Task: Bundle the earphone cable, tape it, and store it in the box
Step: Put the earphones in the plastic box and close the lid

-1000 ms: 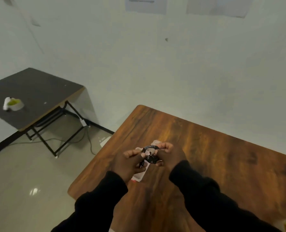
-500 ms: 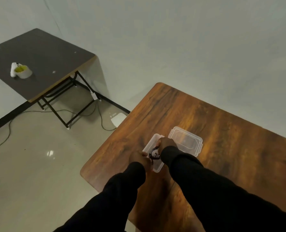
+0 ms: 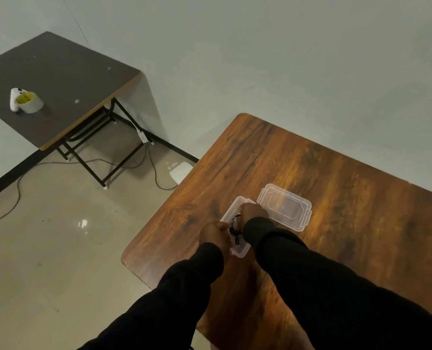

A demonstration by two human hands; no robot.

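The bundled black earphone cable (image 3: 235, 229) lies between my two hands, over the open clear plastic box (image 3: 242, 252) on the wooden table (image 3: 336, 188). My left hand (image 3: 213, 236) pinches the bundle from the left. My right hand (image 3: 252, 212) grips it from the right, fingers curled and hiding part of the cable. The plug end hangs down into the box. The clear lid (image 3: 285, 209) lies flat on the table just right of the box.
A dark folding table (image 3: 58, 79) stands at the left with a roll of tape (image 3: 29, 102) on it. Cables (image 3: 157, 178) and a white adapter (image 3: 181, 170) lie on the tiled floor beyond the wooden table's left edge.
My view has tilted down and the hands have moved forward, bringing the bundle from above the table down over the open box. The lid has come into view.
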